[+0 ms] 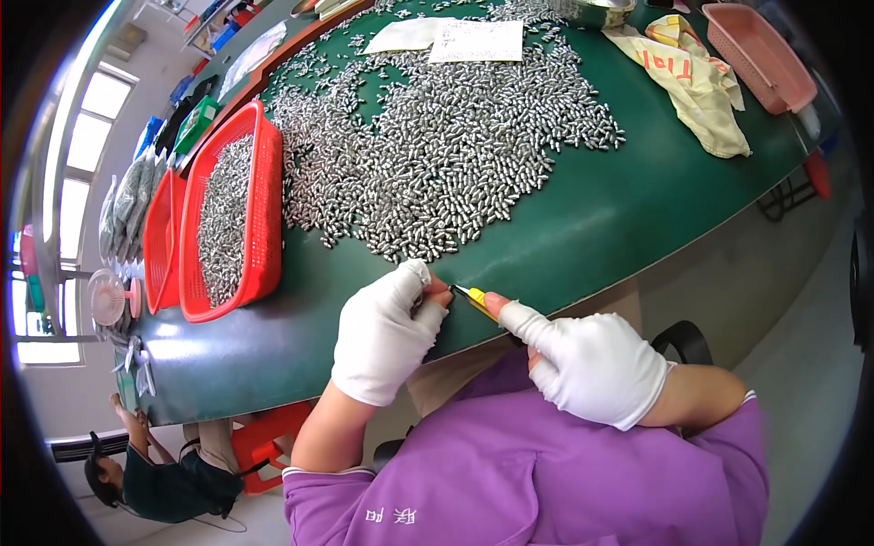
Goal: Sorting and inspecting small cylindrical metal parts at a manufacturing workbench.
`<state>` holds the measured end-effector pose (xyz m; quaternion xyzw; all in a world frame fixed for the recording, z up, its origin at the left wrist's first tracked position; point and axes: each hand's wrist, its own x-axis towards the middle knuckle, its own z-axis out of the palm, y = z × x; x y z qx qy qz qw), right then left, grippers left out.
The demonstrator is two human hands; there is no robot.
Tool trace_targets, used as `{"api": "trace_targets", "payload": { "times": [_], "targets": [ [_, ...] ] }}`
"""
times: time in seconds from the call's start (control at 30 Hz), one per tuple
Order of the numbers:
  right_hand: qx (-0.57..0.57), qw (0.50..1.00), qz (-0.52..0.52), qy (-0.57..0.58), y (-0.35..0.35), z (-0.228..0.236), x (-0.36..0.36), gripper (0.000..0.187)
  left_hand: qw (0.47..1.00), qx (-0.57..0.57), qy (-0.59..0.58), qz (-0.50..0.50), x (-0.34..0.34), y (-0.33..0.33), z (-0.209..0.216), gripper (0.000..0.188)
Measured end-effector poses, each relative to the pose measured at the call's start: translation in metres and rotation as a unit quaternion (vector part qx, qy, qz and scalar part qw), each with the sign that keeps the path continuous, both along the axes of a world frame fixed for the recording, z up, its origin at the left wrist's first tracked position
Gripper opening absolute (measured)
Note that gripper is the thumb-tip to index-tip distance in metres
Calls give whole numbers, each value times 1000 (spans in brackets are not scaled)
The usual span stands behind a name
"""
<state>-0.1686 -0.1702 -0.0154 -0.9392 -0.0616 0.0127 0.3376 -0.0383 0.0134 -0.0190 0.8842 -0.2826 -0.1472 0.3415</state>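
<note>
My left hand [382, 338], in a white glove with bare fingertips, is closed in a pinch just above the near edge of the table. Whatever sits between those fingertips is too small and covered to make out. A slim yellow-handled knife [480, 298] is gripped in my right hand [603, 369], which wears the same kind of glove. Its thin metal tip points left and meets the fingertips of my left hand. Beyond both hands spreads a broad heap of small silvery metal parts [455, 155], short and rounded.
A red plastic basket [266, 205] full of similar parts stands at left on the green table [546, 246], beside another red basket [162, 241]. Paper sheets [476, 41] lie on the heap. At right are a yellowish cloth [701, 100] and pink basket [751, 59]. Another person [168, 482] is at lower left.
</note>
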Motion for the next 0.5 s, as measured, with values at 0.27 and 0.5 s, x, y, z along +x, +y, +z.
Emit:
{"api": "trace_targets", "payload": {
  "times": [0.27,0.5],
  "targets": [
    [0,1000,6,6,-4,3,1,64,1000,-12,23,2,1,-4,2,10],
    [-47,997,28,58,-3,17,1,62,1000,0,12,-3,1,-1,4,9]
  ]
}}
